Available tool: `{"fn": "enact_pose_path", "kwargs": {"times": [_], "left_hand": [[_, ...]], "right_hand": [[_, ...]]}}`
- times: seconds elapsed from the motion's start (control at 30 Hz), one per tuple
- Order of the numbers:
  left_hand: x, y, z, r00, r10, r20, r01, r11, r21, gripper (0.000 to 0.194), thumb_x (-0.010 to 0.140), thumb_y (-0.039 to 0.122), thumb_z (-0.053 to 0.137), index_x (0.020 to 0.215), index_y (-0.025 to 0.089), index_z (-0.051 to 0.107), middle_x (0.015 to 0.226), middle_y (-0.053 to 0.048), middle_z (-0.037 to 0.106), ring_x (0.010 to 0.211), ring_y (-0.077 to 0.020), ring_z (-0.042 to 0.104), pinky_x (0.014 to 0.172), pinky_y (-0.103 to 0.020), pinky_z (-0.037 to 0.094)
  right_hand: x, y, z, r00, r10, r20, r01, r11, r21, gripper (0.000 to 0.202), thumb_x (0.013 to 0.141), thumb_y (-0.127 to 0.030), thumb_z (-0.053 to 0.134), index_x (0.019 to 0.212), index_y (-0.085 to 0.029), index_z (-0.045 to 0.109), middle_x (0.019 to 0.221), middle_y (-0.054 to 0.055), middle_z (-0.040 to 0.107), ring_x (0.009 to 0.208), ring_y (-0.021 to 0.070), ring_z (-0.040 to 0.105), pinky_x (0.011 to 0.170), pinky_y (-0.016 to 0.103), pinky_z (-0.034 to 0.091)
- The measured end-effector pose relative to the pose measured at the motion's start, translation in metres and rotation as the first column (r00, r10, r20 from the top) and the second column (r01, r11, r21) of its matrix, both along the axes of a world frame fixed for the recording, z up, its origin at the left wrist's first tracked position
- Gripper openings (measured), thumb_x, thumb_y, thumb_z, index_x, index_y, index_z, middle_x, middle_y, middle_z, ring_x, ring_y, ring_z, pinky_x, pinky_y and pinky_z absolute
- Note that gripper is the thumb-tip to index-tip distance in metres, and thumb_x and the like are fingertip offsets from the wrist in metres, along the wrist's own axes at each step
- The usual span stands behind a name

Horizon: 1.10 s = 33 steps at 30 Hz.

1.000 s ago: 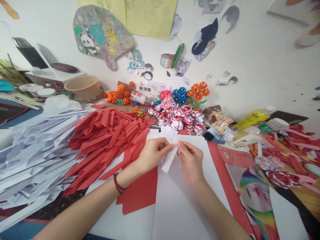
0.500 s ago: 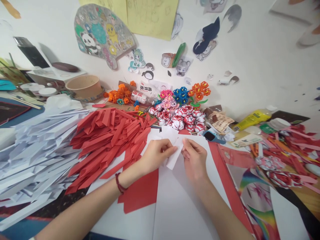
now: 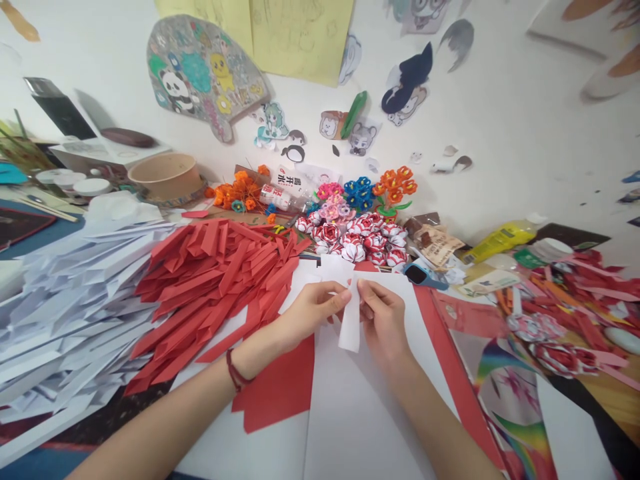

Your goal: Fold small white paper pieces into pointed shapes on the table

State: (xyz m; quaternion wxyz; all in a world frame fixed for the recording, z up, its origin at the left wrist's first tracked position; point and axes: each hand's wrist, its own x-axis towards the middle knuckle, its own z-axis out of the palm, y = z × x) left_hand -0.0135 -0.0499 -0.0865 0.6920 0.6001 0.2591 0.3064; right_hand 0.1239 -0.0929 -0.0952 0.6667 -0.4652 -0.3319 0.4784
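Observation:
Between my two hands is a narrow white paper strip point(image 3: 351, 327), its lower end hanging toward me. My left hand point(image 3: 316, 308) pinches its left side with thumb and forefinger. On the other side, my right hand point(image 3: 383, 313) grips the strip's upper right edge, fingers curled. Both hands are just above large white paper sheets point(image 3: 360, 407) on the table. Left of them lies a piece of red paper point(image 3: 280, 390). A heap of folded red paper strips point(image 3: 215, 273) is beside my left hand, and folded white paper strips point(image 3: 85, 300) are heaped farther left.
Red-and-white paper flowers point(image 3: 360, 237) sit behind my hands, near a blue smartwatch point(image 3: 425, 275). Orange flowers point(image 3: 240, 190) and a round tan container point(image 3: 167, 177) stand along the wall. At right are a yellow bottle point(image 3: 505, 240) and scattered red and pink strips point(image 3: 595, 287).
The white strip has turned from slanting to nearly upright and looks narrower. My hands have come slightly closer together. The whole view has shifted a little.

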Motion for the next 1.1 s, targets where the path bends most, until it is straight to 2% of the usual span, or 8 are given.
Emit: {"fn": "enact_pose_path", "kwargs": {"times": [0.13, 0.33, 0.53, 0.7, 1.1], "left_hand": [[0.0002, 0.0006, 0.0028, 1.000, 0.002, 0.001, -0.002, 0.999, -0.039, 0.040, 0.080, 0.052, 0.057, 0.088, 0.012, 0.060, 0.072, -0.001, 0.058, 0.061, -0.0090, 0.049, 0.058, -0.020, 0.039], [-0.0005, 0.0016, 0.0070, 0.998, 0.043, -0.051, -0.042, 0.999, 0.012, 0.034, 0.082, 0.046, 0.057, 0.079, 0.013, 0.061, 0.068, 0.001, 0.054, 0.058, -0.0075, 0.045, 0.055, -0.019, 0.038], [0.0001, 0.0022, 0.0022, 0.999, 0.047, -0.016, -0.046, 0.998, 0.041, 0.028, 0.084, 0.040, 0.057, 0.079, 0.012, 0.060, 0.067, 0.002, 0.052, 0.059, -0.0070, 0.046, 0.056, -0.018, 0.037], [0.0009, 0.0033, -0.0002, 0.998, 0.055, -0.022, -0.054, 0.996, 0.066, 0.029, 0.083, 0.041, 0.058, 0.078, 0.012, 0.061, 0.066, 0.002, 0.050, 0.059, -0.0066, 0.045, 0.055, -0.018, 0.036], [0.0007, 0.0026, 0.0001, 0.997, 0.058, -0.048, -0.056, 0.998, 0.039, 0.031, 0.081, 0.042, 0.061, 0.074, 0.012, 0.061, 0.062, 0.003, 0.052, 0.057, -0.0071, 0.046, 0.054, -0.018, 0.037]], "right_hand": [[-0.0002, 0.0002, 0.0009, 1.000, -0.008, 0.015, 0.007, 1.000, 0.013, 0.032, 0.077, -0.033, 0.069, 0.055, -0.016, 0.054, 0.050, -0.007, 0.028, 0.047, 0.0065, 0.026, 0.046, 0.025, 0.019], [0.0019, 0.0034, -0.0013, 1.000, -0.011, 0.018, 0.011, 1.000, -0.015, 0.030, 0.076, -0.033, 0.070, 0.057, -0.016, 0.056, 0.050, -0.007, 0.033, 0.047, 0.0061, 0.027, 0.046, 0.024, 0.020], [0.0008, 0.0036, 0.0006, 0.998, -0.012, 0.062, 0.014, 0.999, -0.035, 0.028, 0.071, -0.035, 0.074, 0.058, -0.016, 0.058, 0.051, -0.007, 0.033, 0.048, 0.0061, 0.026, 0.045, 0.024, 0.018], [0.0008, 0.0040, 0.0004, 0.995, 0.013, 0.094, -0.005, 0.997, -0.083, 0.025, 0.069, -0.038, 0.075, 0.072, -0.015, 0.069, 0.056, -0.005, 0.042, 0.049, 0.0057, 0.028, 0.045, 0.023, 0.018], [0.0032, 0.0026, -0.0022, 0.991, 0.011, 0.133, -0.002, 0.998, -0.067, 0.023, 0.072, -0.036, 0.074, 0.069, -0.015, 0.068, 0.056, -0.004, 0.043, 0.052, 0.0065, 0.031, 0.048, 0.024, 0.020]]}}
